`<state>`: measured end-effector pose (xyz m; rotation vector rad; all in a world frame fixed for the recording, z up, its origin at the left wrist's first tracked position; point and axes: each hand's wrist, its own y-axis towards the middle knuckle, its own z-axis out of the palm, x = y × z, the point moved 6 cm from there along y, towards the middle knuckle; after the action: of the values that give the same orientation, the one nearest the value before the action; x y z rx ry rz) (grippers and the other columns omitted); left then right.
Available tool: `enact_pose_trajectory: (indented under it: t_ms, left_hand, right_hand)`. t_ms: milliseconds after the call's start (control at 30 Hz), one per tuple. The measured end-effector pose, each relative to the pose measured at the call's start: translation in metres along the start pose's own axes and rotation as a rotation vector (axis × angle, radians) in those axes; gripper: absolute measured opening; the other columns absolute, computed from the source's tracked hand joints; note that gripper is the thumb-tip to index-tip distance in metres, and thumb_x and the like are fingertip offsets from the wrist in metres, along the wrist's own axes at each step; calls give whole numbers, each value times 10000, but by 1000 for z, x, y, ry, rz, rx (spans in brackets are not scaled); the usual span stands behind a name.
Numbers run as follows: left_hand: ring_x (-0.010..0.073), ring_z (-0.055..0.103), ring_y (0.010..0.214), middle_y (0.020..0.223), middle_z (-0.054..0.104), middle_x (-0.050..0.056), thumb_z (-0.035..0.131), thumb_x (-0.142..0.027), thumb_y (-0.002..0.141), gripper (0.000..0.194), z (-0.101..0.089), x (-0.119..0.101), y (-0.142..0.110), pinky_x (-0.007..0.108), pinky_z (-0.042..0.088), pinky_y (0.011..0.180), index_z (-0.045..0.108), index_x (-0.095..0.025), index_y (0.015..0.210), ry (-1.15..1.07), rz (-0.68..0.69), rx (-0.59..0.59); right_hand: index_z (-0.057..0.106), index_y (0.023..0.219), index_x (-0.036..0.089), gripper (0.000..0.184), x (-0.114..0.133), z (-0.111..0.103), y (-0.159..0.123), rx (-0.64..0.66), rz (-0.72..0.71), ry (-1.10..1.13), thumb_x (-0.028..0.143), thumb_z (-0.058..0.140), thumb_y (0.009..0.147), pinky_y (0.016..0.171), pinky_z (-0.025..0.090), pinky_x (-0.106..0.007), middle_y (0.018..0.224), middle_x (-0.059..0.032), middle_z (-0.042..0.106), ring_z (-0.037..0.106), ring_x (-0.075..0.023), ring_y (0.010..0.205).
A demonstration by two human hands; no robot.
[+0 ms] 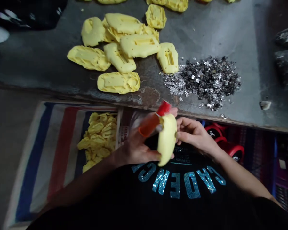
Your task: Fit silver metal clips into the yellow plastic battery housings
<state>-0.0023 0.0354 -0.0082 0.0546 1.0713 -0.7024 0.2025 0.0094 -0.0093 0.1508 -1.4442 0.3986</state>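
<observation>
My left hand [136, 148] holds a blurred orange tube with a red cap [153, 121], and its thumb presses on a yellow moulded foam piece [167, 140]. My right hand [194, 135] grips that piece's other side with its fingers. Several similar yellow pieces [117, 82] lie in a loose heap on the grey metal table [206, 32] ahead of my hands. More small yellow pieces [98, 140] sit in my lap on a striped cloth [45, 150], left of my hands.
A pile of silver and black glitter [201, 83] lies on the table, right of the yellow heap. The table's front edge runs just beyond my hands. Red round objects [230, 150] sit low on the right. Dark lumps [286, 67] lie at the far right.
</observation>
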Motion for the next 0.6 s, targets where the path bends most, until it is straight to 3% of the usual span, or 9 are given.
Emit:
enact_pose_trajectory:
  t_ms: [67,167,233,333,500,600]
  left_hand:
    - [457,647,1632,1706,731,109,1118,-163,658,941,2,-10,1,511,644,1260,820,-337,1533,66,134,11]
    - [412,743,1525,1574,822,77,1068,-403,859,791,7,-18,8,498,702,1168,763,-389,1588,-1,288,48]
    - [440,718,1548,1502,855,55,1039,-530,897,748,10,-14,17,490,743,1081,766,-382,1578,-92,287,63]
    - [413,725,1535,1561,828,64,1006,-629,914,727,14,-5,27,451,774,1007,795,-350,1551,-166,223,52]
    - [276,890,1120,1407,893,86,1011,-691,887,674,15,5,29,333,758,883,861,-305,1419,-179,83,7]
    - [260,902,971,1348,912,122,958,-753,910,701,13,9,29,340,758,858,881,-245,1388,-180,35,-39]
  right_hand:
    - [813,1165,267,267,22,-22,-6,-78,-167,-439,522,839,1092,799,657,-375,1016,-25,866,792,-195,861]
    - [859,1118,319,72,56,-71,-26,-482,-378,-1232,348,794,1130,921,541,-477,1044,-40,874,755,-269,1012]
    - [855,1093,342,77,63,-92,-34,-621,-409,-1503,325,789,1127,925,464,-505,1059,-47,865,725,-311,1072]
    - [825,1084,344,67,57,-101,-28,-598,-380,-1598,391,796,1123,924,409,-512,1091,-49,841,683,-336,1121]
    - [791,1041,324,141,43,-94,-11,-575,-331,-1584,433,779,1131,956,396,-537,1067,-49,802,636,-345,1137]
    - [797,1044,319,116,43,-94,-10,-548,-391,-1538,377,767,1140,951,392,-530,1040,-41,794,635,-333,1106]
